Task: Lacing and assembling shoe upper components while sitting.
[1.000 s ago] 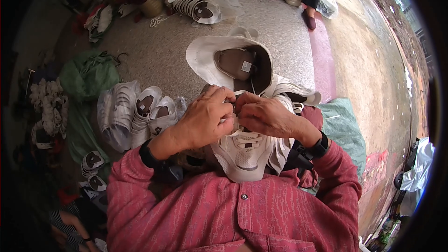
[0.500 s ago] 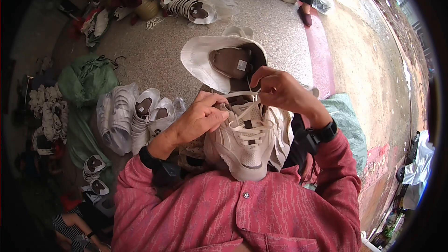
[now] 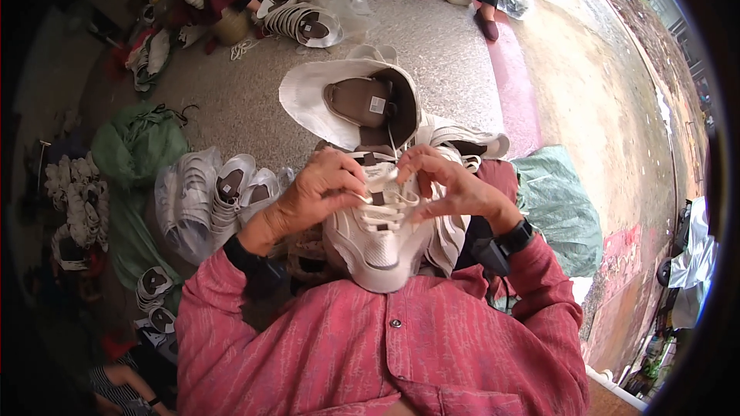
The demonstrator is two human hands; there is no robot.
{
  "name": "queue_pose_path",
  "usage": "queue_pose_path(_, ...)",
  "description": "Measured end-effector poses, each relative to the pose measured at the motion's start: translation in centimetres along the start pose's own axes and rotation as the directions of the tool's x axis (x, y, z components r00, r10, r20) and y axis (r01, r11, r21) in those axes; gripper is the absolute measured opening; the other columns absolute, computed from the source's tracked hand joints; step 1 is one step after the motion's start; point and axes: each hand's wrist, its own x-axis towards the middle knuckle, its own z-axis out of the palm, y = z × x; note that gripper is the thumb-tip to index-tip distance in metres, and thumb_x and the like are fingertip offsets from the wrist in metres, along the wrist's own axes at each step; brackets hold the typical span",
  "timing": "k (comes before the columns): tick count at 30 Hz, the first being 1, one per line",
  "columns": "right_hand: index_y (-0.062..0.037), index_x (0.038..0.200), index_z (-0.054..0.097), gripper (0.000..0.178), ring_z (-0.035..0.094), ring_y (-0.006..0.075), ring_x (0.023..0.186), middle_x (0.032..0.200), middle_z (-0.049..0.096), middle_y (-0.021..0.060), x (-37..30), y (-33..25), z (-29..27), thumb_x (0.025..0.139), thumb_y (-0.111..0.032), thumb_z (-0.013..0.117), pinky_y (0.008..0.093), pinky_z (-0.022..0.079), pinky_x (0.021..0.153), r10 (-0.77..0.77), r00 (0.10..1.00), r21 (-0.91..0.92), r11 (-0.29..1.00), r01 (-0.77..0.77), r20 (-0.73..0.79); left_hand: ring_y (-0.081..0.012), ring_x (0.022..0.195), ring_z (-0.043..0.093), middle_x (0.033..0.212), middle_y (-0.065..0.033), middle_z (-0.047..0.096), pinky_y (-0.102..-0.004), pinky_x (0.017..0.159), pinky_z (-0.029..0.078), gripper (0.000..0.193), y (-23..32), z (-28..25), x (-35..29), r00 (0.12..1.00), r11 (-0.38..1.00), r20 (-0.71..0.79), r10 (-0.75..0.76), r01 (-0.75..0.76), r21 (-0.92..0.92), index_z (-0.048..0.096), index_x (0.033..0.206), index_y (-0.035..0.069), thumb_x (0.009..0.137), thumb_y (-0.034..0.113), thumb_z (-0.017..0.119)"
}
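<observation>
Left hand (image 3: 320, 189) and right hand (image 3: 451, 185) both pinched shut on the thin white lace (image 3: 385, 199) of a white mesh lace-up sneaker (image 3: 378, 239) resting toe-down on the lap, against the red shirt (image 3: 385, 347). Wide cream bag of brown insoles (image 3: 316, 100) just beyond on the grey speckled floor (image 3: 247, 100); stacked white sneakers (image 3: 208, 196) lie to the left.

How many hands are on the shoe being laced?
2. The left hand pinches the lace on the shoe's left side; the right hand holds the lace on its right side. Other people sit at the top edge, but their hands are nowhere near this shoe.
</observation>
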Motion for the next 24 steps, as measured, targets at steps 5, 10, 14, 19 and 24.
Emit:
queue_pose_path(5,-0.0125,0.112,0.063,0.046,0.048,0.0129,0.105,0.119,0.047,0.0029,1.6,-1.8,2.2,0.072,-0.012,0.085,0.0261,0.044,0.079,-0.013,0.993,-0.074,0.997,0.004,-0.116,-0.0166,0.105,0.053,0.104,-0.0007,0.059,-0.0318,0.096,0.04,0.018,-1.3,-1.4,-2.4,0.956,0.891,0.062,-0.285,0.288,-0.352,0.072,0.091,0.011,0.076,0.007,0.08)
queue_pose_path(10,-0.0106,0.092,0.067,0.022,0.051,0.0105,0.098,0.129,0.044,0.0037,-0.2,-1.4,2.9,0.076,-0.01,0.083,0.0232,0.044,0.076,-0.023,0.997,-0.051,0.999,0.019,-0.073,-0.0164,0.113,0.049,0.115,-0.0028,0.054,-0.0341,0.103,0.034,0.017,0.5,-1.3,-3.6,0.927,0.827,0.184,-0.328,0.376,-0.419,0.07,0.084,0.01,0.074,0.013,0.083)
queue_pose_path(14,-0.0087,0.082,0.064,0.017,0.052,0.0094,0.092,0.134,0.042,0.0067,-0.9,-1.6,3.3,0.079,-0.012,0.081,0.023,0.045,0.074,-0.065,0.993,-0.009,0.998,0.064,-0.095,-0.0187,0.119,0.046,0.12,-0.0046,0.051,-0.0372,0.106,0.031,0.02,2.3,-0.5,-3.9,0.915,0.873,0.16,-0.371,0.402,-0.277,0.068,0.081,0.008,0.074,0.019,0.083)
queue_pose_path(19,-0.0036,0.081,0.057,0.02,0.062,0.0191,0.089,0.137,0.046,0.0124,-0.9,-2.9,3.2,0.084,-0.011,0.075,0.0317,0.052,0.072,-0.101,0.992,-0.174,0.981,0.087,-0.071,-0.0234,0.123,0.043,0.127,-0.006,0.052,-0.0401,0.109,0.027,0.018,3.0,-0.9,-3.4,0.91,0.817,0.224,-0.35,0.413,-0.402,0.07,0.076,0.009,0.075,0.023,0.082)
queue_pose_path(24,-0.0041,0.087,0.062,0.016,0.063,0.0234,0.096,0.134,0.051,0.0148,0.1,-5.8,1.4,0.085,-0.013,0.074,0.0344,0.052,0.075,-0.096,0.992,-0.18,0.977,0.11,0.087,-0.0236,0.117,0.049,0.123,-0.0093,0.054,-0.0386,0.104,0.033,0.024,1.6,-2.4,-1.8,0.957,0.891,0.221,-0.188,0.261,-0.371,0.074,0.097,0.008,0.078,0.021,0.078)
